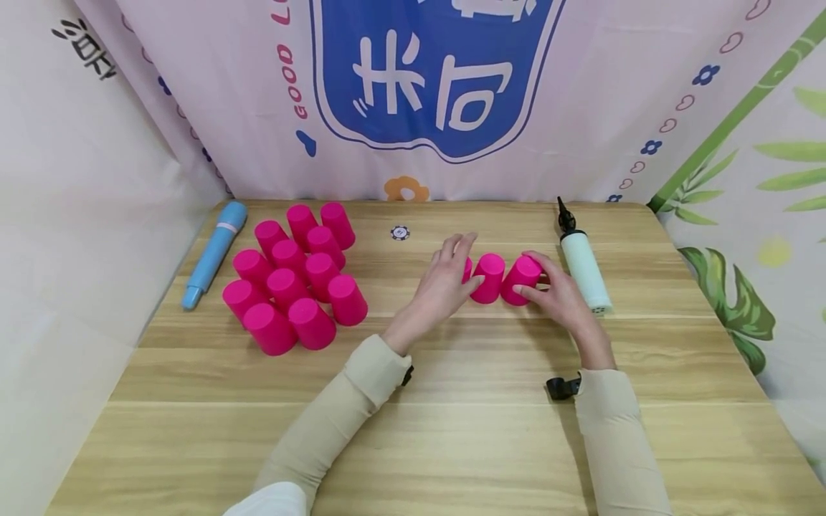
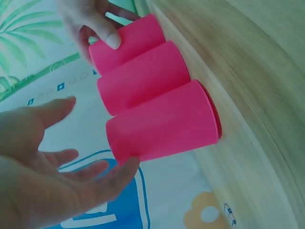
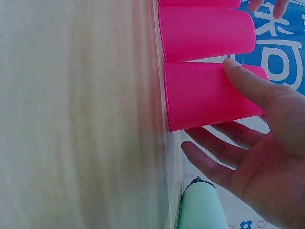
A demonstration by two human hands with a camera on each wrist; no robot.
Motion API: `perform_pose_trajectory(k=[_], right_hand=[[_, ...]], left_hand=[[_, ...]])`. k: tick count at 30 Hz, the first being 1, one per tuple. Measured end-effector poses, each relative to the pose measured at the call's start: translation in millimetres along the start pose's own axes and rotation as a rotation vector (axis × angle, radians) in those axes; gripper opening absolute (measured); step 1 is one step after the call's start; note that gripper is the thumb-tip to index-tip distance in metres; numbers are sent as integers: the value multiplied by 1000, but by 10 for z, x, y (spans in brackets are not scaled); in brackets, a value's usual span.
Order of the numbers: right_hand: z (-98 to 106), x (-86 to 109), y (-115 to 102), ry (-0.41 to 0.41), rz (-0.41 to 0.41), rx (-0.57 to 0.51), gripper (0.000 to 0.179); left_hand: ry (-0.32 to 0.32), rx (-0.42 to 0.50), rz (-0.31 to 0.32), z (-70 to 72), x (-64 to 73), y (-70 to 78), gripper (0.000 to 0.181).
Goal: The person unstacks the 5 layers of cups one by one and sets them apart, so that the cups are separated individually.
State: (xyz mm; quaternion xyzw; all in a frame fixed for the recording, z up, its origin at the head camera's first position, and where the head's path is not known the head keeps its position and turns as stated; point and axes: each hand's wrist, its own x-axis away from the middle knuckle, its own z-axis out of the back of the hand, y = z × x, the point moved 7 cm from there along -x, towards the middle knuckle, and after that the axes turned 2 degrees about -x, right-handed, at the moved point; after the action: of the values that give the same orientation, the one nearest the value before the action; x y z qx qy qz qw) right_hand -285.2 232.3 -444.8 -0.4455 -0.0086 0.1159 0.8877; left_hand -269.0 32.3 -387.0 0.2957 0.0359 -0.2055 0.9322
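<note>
Three pink cups stand upside down in a row on the table, the middle cup [image 1: 488, 278] between the other two. My right hand [image 1: 560, 292] grips the right-hand cup [image 3: 209, 95], its thumb on one side and fingers round the other. At the row's left end, my left hand [image 1: 441, 281] is spread beside the left cup [image 2: 164, 124], with one fingertip at that cup's upper edge. Whether that fingertip touches it, I cannot tell. The left cup shows a doubled rim in the left wrist view. From the head view my left hand hides most of it.
A cluster of several upside-down pink cups [image 1: 288, 287] stands at the left, near a blue tube-shaped pump [image 1: 216, 252]. A mint-green hand pump [image 1: 586, 269] with a black nozzle lies right of my right hand. A small round chip [image 1: 400, 233] lies towards the back.
</note>
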Motion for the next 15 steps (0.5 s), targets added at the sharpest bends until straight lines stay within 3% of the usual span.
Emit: perform_pose_trajectory(k=[4, 15], right_hand=[[-11, -5, 11, 5, 1, -6, 66], [-10, -7, 24, 7, -6, -14, 66]], left_hand=[[32, -66, 18, -22, -16, -13, 66], [40, -200, 52, -84, -4, -149, 48]])
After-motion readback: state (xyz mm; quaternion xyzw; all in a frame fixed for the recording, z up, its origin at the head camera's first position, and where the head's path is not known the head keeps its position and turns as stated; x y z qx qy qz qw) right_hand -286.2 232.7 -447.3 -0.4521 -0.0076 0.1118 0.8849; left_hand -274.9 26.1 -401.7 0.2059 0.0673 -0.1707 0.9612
